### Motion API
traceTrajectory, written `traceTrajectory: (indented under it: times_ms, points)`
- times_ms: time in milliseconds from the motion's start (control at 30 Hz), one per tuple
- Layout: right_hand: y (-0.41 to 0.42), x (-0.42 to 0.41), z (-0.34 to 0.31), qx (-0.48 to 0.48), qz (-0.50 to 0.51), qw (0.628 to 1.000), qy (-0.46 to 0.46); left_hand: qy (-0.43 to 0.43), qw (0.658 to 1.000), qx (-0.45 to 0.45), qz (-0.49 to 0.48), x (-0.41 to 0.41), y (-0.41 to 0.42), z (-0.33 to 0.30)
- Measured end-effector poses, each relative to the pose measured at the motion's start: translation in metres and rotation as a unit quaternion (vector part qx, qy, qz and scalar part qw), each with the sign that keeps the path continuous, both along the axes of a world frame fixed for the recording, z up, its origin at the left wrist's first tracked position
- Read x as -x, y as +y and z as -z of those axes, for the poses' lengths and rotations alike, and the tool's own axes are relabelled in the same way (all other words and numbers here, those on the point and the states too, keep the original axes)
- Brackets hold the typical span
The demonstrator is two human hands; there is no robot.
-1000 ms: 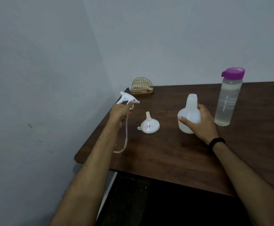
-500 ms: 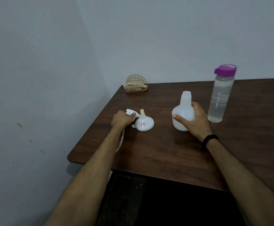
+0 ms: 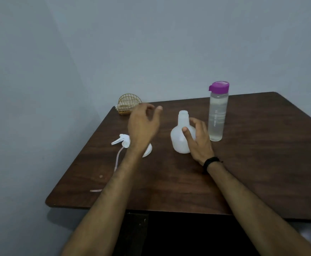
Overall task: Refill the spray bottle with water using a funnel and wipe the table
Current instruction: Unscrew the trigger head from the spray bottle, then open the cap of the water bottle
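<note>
Now, head view: the left hand (image 3: pixel 143 124), having just let go of the spray head (image 3: pixel 122 140), is lifting empty, fingers loose, over the half-hidden funnel (image 3: pixel 148 151). The right hand (image 3: pixel 197 139) is loosening around the spray bottle (image 3: pixel 181 133); the water bottle (image 3: pixel 217 115) is standing at its three o'clock. Neck open, funnel likely next.

Plain grey-blue walls (image 3: pixel 151 43) meeting in a corner at upper left, dark brown wooden table (image 3: pixel 262 163) with rounded corners set close against them, dim flat light, black space (image 3: pixel 188 237) under the table, possibly floor, too dark to tell
</note>
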State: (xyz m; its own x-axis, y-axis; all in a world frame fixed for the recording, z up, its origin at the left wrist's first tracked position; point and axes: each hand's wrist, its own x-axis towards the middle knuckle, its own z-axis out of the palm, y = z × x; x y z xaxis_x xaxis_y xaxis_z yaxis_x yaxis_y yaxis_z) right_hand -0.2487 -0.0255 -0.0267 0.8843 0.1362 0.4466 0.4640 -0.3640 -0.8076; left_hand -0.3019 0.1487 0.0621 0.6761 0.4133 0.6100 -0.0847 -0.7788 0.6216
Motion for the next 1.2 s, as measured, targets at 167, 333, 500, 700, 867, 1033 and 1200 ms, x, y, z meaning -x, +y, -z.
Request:
traceTrajectory:
  times_ms: [167,333,500,700,867,1033,1200]
  points:
    - [-0.019,0.005,-0.002,-0.049,0.183,0.966,-0.173,0.081,0.986,0.062,0.132,-0.02,-0.058,0.028]
    - [-0.064,-0.015,-0.003,-0.024,0.275,0.952,-0.131,0.095,0.978,0.116,0.143,-0.032,-0.078,0.049]
    - [-0.097,-0.04,-0.001,-0.089,0.094,0.99,0.062,0.053,0.989,0.103,0.095,-0.031,-0.085,0.046]
    - [-0.086,-0.044,-0.002,-0.028,-0.038,0.996,0.082,-0.017,0.99,-0.012,0.142,-0.049,-0.101,-0.012]
    - [-0.092,-0.046,0.005,-0.045,-0.027,0.995,0.083,0.143,0.946,-0.087,0.277,-0.08,-0.128,-0.067]
    - [-0.094,-0.043,0.005,-0.041,-0.001,0.997,0.061,0.146,0.947,-0.148,0.243,-0.087,-0.137,-0.076]
    - [-0.091,-0.043,0.006,-0.01,0.029,0.999,0.039,0.131,0.968,-0.172,0.131,-0.082,-0.153,-0.072]
